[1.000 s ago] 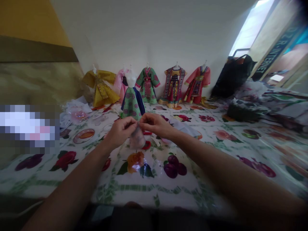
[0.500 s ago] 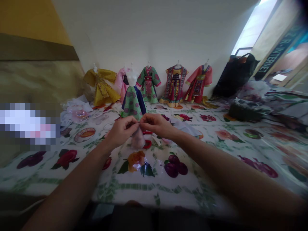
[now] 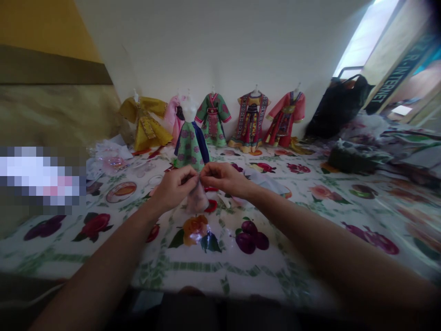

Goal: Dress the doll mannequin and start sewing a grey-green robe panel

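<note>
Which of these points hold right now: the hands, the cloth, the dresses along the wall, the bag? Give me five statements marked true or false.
1. The left hand and right hand meet near the top of the pale cloth. True.
2. The yellow dress stands at the right end of the row. False: the yellow dress is at the left end.
3. The green floral skirt is on a form with a bare white top. True.
4. The black bag lies between the forearms. False: the black bag is at the far right.
5. A red loop shows just right of the pale cloth. True.
</note>
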A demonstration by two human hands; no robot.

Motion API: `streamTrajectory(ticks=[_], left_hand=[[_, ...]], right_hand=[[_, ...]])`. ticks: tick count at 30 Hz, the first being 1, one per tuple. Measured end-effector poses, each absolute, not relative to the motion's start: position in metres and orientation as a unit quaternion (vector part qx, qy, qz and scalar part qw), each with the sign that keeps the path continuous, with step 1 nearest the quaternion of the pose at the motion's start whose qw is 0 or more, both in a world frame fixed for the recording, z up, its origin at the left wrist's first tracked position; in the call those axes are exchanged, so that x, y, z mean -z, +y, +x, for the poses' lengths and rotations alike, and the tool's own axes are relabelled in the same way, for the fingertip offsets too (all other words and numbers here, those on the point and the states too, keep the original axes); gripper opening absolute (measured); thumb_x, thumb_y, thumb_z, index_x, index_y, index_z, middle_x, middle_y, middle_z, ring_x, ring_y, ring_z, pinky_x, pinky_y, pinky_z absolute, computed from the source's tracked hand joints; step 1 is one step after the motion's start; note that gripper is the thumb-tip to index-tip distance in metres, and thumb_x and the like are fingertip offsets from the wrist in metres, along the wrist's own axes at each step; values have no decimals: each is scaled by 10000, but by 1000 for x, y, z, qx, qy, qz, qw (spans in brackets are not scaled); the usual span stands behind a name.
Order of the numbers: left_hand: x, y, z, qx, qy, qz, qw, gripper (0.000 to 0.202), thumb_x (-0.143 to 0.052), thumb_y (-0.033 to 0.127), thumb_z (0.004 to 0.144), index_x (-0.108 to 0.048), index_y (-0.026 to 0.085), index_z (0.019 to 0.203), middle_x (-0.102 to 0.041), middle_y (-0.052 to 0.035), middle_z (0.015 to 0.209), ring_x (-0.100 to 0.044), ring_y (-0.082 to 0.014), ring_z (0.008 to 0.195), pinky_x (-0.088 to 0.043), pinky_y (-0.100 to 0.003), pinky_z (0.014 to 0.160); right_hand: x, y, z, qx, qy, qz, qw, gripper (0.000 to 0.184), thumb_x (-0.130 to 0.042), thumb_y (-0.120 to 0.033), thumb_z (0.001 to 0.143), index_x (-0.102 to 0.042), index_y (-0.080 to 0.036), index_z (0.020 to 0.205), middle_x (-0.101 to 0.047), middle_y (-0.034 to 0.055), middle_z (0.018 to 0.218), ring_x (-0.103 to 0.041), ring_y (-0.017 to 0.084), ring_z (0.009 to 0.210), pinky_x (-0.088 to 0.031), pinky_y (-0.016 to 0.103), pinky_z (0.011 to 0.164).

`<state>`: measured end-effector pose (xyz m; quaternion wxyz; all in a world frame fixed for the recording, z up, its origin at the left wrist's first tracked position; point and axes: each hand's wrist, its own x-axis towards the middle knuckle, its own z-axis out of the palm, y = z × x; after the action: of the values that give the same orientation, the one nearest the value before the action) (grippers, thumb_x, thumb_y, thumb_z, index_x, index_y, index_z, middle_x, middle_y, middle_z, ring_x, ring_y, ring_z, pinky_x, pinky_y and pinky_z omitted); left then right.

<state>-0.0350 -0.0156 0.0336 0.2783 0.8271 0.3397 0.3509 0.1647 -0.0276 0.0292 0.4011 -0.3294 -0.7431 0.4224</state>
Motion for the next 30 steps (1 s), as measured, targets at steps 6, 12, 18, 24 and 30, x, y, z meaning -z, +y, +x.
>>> streamTrajectory(ticks=[6, 12, 18, 24, 30], left_hand=[[-33, -16, -34, -350, 341, 837, 247, 160, -496, 283, 865, -574, 176, 775, -568, 14, 695, -530, -137, 660, -413, -277, 629], [-31, -17, -33, -346, 339, 837, 255, 165, -498, 283, 873, -596, 173, 799, -586, 5, 716, -554, -147, 682, -437, -281, 643], [-33, -18, -34, -345, 344, 833, 263, 162, -487, 279, 866, -597, 176, 805, -588, 4, 728, -561, -151, 691, -446, -286, 654], [-34, -19, -34, -346, 354, 830, 258, 164, -508, 301, 860, -584, 179, 781, -580, 14, 696, -535, -138, 648, -420, -275, 623], [-33, -18, -34, -347, 349, 834, 247, 155, -528, 299, 854, -593, 178, 781, -586, 14, 684, -535, -134, 641, -416, -263, 603]], right_hand=[[-28, -27, 163, -402, -743, -350, 405, 151, -647, -296, 816, -581, -160, 814, -556, -22, 698, -486, 92, 608, -393, 233, 544], [-28, -27, 162, -408, -737, -346, 413, 84, -622, -225, 794, -566, -164, 779, -545, -33, 679, -478, 85, 598, -389, 228, 546], [-28, -26, 165, -407, -742, -340, 410, 79, -612, -229, 810, -584, -155, 804, -546, -26, 699, -479, 92, 616, -383, 232, 557], [-28, -27, 164, -413, -742, -340, 404, 150, -625, -294, 837, -571, -156, 814, -531, -32, 701, -461, 91, 616, -375, 232, 560], [-25, -25, 165, -404, -756, -328, 398, 149, -616, -289, 864, -572, -148, 850, -526, -21, 724, -457, 92, 635, -372, 231, 565]])
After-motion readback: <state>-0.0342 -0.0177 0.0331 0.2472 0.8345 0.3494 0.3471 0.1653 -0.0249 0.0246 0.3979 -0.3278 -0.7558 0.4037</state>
